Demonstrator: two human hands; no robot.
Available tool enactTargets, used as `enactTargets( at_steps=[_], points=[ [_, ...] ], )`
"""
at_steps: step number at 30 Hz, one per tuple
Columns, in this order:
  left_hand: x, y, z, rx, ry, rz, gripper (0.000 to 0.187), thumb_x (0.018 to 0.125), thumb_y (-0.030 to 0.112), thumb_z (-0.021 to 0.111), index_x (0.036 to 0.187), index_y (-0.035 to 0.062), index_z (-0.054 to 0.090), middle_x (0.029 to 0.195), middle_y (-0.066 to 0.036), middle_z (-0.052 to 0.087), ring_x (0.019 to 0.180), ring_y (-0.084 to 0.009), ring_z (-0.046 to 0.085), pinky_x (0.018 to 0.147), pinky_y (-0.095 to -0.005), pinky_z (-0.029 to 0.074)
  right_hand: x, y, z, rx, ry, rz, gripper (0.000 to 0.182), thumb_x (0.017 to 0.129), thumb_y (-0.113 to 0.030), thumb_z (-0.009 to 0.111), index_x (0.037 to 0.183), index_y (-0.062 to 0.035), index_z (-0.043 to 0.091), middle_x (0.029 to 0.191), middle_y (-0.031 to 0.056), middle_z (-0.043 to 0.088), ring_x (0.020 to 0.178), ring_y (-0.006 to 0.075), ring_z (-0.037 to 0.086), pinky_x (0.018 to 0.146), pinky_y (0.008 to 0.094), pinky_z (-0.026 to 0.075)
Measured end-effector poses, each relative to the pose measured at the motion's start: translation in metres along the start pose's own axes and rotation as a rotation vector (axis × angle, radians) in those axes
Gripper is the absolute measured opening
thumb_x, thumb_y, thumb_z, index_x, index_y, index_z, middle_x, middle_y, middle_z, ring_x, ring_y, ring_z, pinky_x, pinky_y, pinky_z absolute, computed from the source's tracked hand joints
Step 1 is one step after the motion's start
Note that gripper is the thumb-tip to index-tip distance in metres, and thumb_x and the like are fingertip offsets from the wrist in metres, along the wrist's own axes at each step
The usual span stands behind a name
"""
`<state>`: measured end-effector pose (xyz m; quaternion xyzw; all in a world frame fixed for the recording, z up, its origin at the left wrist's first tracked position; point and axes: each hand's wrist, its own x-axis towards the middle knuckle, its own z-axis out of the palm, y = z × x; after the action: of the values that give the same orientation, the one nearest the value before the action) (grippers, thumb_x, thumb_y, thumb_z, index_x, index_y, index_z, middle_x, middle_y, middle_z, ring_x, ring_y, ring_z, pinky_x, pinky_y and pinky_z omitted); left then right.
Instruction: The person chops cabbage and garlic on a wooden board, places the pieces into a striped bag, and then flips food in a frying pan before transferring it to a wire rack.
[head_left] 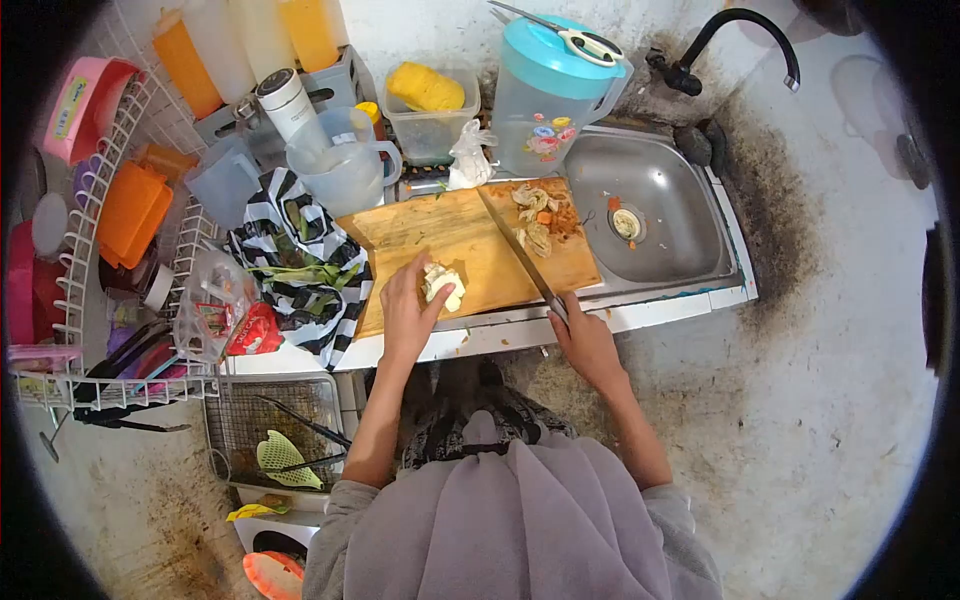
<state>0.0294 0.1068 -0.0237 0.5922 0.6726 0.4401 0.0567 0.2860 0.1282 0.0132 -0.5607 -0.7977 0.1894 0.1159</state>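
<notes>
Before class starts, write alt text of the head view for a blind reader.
A person's right hand holds a knife over a wooden cutting board beside a metal sink; the left hand steadies pale food.

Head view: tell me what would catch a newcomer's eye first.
Probably the long knife, slanting across the wooden board in the right hand. Then the turquoise-lidded jug behind the board, and the black-and-white striped bag at its left end.

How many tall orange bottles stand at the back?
2: the left bottle and the right bottle, pale containers between them, behind the white flask. More may be hidden.
</notes>
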Motion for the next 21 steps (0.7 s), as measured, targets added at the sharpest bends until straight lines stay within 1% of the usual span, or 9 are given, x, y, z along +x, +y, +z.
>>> enactTargets(
  at_steps=[1,3,5,7,8,12,14,17,21],
  points=[
    [0.000,-0.002,-0.001,0.005,0.008,-0.002,0.042,0.077,0.029,0.071,0.107,0.0016,0.057,0.095,-0.014,0.062,0.091,-0.0304,0.056,0.089,-0.0404,0.036,-0.002,-0.003,-0.003,0.001,0.000,-0.010,0.033,0.091,-0.027,0.050,0.114,-0.0052,0.042,0.062,0.0223,0.059,0.061,0.0411,0.060,0.053,0.0500,0.047],
    [-0.001,-0.007,-0.002,-0.147,-0.153,-0.077,0.044,0.077,0.027,0.071,0.108,0.0006,0.056,0.097,-0.014,0.062,0.094,-0.0304,0.056,0.084,-0.0399,0.041,-0.013,-0.012,-0.012,0.225,-0.022,-0.006,0.031,0.092,-0.026,0.050,0.113,-0.0041,0.042,0.066,0.0239,0.059,0.064,0.0431,0.060,0.055,0.0494,0.045],
    [-0.003,0.003,-0.008,-0.155,-0.136,-0.039,0.042,0.076,0.024,0.072,0.108,0.0016,0.057,0.096,-0.014,0.061,0.094,-0.0303,0.056,0.081,-0.0393,0.044,-0.023,-0.018,-0.015,0.306,-0.106,0.036,0.030,0.093,-0.026,0.049,0.113,-0.0047,0.042,0.071,0.0243,0.060,0.070,0.0443,0.059,0.058,0.0484,0.044],
    [-0.004,0.008,-0.012,-0.161,-0.228,-0.025,0.039,0.076,0.022,0.072,0.107,0.0033,0.058,0.093,-0.013,0.061,0.092,-0.0308,0.056,0.081,-0.0386,0.044,-0.033,-0.026,-0.019,0.422,-0.206,0.118,0.028,0.093,-0.027,0.048,0.112,-0.0060,0.043,0.076,0.0234,0.061,0.074,0.0441,0.059,0.061,0.0481,0.044],
    [-0.006,0.005,-0.011,-0.143,-0.209,0.039,0.038,0.075,0.021,0.073,0.106,0.0045,0.059,0.093,-0.013,0.061,0.092,-0.0309,0.055,0.082,-0.0382,0.044,-0.038,-0.022,-0.011,0.444,-0.187,0.088,0.028,0.094,-0.028,0.047,0.112,-0.0067,0.043,0.079,0.0227,0.061,0.077,0.0435,0.060,0.063,0.0476,0.044],
    [-0.006,0.005,-0.011,-0.184,-0.207,0.049,0.038,0.073,0.015,0.073,0.107,0.0046,0.059,0.094,-0.013,0.061,0.093,-0.0308,0.055,0.082,-0.0384,0.044,-0.044,-0.019,-0.004,0.506,-0.206,0.130,0.028,0.094,-0.028,0.046,0.112,-0.0066,0.044,0.077,0.0216,0.060,0.075,0.0423,0.060,0.063,0.0465,0.044],
    [-0.004,0.002,-0.008,-0.125,-0.104,0.106,0.038,0.069,0.005,0.072,0.105,0.0038,0.060,0.104,-0.012,0.061,0.098,-0.0302,0.054,0.085,-0.0367,0.044,-0.046,-0.017,-0.002,0.552,-0.198,0.189,0.028,0.094,-0.027,0.046,0.113,-0.0062,0.044,0.075,0.0206,0.059,0.072,0.0414,0.060,0.063,0.0454,0.044],
    [0.003,-0.004,-0.006,-0.107,-0.049,0.157,0.038,0.069,0.001,0.069,0.106,0.0035,0.060,0.103,-0.012,0.061,0.101,-0.0307,0.052,0.087,-0.0372,0.043,-0.045,-0.017,0.000,0.552,-0.177,0.199,0.028,0.094,-0.027,0.046,0.113,-0.0059,0.045,0.074,0.0203,0.058,0.071,0.0405,0.060,0.063,0.0451,0.044],
    [0.011,-0.001,-0.006,-0.081,-0.111,0.137,0.041,0.069,0.002,0.070,0.108,0.0037,0.059,0.103,-0.013,0.060,0.102,-0.0315,0.051,0.088,-0.0376,0.042,-0.047,-0.018,0.004,0.563,-0.163,0.168,0.028,0.094,-0.026,0.046,0.113,-0.0057,0.045,0.077,0.0209,0.059,0.074,0.0421,0.059,0.063,0.0460,0.044]
  ],
)
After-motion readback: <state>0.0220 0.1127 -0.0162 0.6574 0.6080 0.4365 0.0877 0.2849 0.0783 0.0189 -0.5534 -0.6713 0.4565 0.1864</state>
